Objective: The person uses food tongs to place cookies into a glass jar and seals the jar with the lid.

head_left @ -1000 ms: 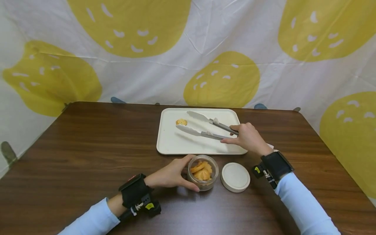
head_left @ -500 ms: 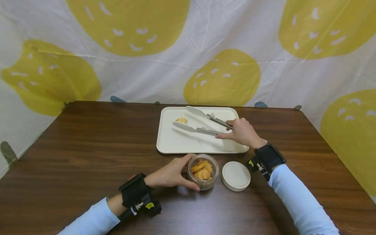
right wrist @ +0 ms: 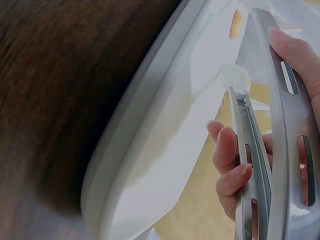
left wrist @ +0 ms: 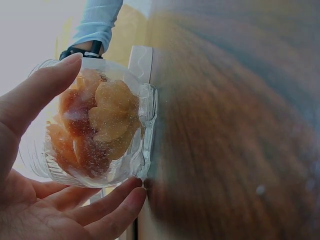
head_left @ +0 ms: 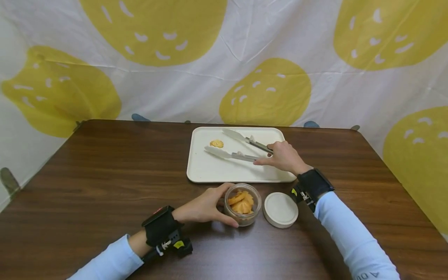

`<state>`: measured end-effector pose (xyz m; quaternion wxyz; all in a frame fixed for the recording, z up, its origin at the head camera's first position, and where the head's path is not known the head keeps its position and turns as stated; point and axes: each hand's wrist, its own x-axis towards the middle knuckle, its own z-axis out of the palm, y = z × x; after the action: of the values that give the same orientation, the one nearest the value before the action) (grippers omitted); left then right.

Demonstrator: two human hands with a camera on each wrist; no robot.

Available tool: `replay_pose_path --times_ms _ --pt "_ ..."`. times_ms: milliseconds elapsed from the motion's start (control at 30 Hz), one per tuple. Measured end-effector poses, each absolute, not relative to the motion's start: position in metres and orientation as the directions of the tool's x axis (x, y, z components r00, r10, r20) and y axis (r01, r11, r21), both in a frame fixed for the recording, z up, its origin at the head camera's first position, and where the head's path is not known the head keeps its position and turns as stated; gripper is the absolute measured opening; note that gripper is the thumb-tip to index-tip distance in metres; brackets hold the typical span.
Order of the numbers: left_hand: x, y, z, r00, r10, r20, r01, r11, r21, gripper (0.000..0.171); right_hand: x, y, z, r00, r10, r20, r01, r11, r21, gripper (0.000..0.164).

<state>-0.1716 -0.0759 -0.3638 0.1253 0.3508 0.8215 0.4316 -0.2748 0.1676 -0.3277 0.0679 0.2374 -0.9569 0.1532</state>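
My left hand (head_left: 206, 207) grips a clear jar (head_left: 246, 221) from its left side. In the left wrist view the thumb lies on one side of the jar and the fingers on the other. Several golden cookies (left wrist: 112, 112) fill the jar, whose top is uncovered. Over the white tray (head_left: 210, 171), my right hand (head_left: 286, 158) holds tongs (head_left: 241, 156) between thumb and fingers, their arms spread apart. A single cookie (head_left: 216, 144) lies on the tray near the left tips of the tongs. Nothing is between those tips.
A round white lid (head_left: 280, 210) lies on the brown wooden table (head_left: 115, 175), just right of the jar. The tray stands behind the jar and lid. Behind the table's far edge hangs a white curtain (head_left: 196, 89) with yellow shapes.
My right hand has moved leftward with the tongs, bringing the lower tip in front of the cookie. The tips stay spread. My left hand and the jar have not visibly moved.
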Motion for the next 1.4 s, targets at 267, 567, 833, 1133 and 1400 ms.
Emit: replay_pose_path --times_ms 267,567,833,1133,1400 --pt "-0.172 -0.076 -0.365 -0.721 0.686 0.097 0.473 0.385 0.792 0.077 -0.275 0.166 -0.326 -0.860 -0.469 0.204 -0.509 0.823 -0.252 0.044" --pt "-0.172 -0.075 -0.365 -0.724 0.683 0.102 0.476 0.387 0.789 0.076 -0.274 0.166 -0.326 -0.872 -0.462 0.164 -0.490 0.817 -0.303 0.037" --pt "-0.172 -0.075 -0.365 -0.726 0.681 0.101 0.476 0.391 0.787 0.076 -0.274 0.169 -0.329 -0.844 -0.493 0.210 -0.536 0.784 -0.314 0.033" --pt "-0.171 -0.075 -0.366 -0.723 0.683 0.103 0.477 0.386 0.790 0.077 -0.268 0.183 -0.331 -0.823 -0.510 0.251 -0.569 0.740 -0.359 0.036" --pt "-0.171 -0.076 -0.364 -0.715 0.689 0.120 0.498 0.382 0.779 0.076 -0.259 0.197 -0.329 -0.853 -0.471 0.226 -0.521 0.733 -0.437 0.041"
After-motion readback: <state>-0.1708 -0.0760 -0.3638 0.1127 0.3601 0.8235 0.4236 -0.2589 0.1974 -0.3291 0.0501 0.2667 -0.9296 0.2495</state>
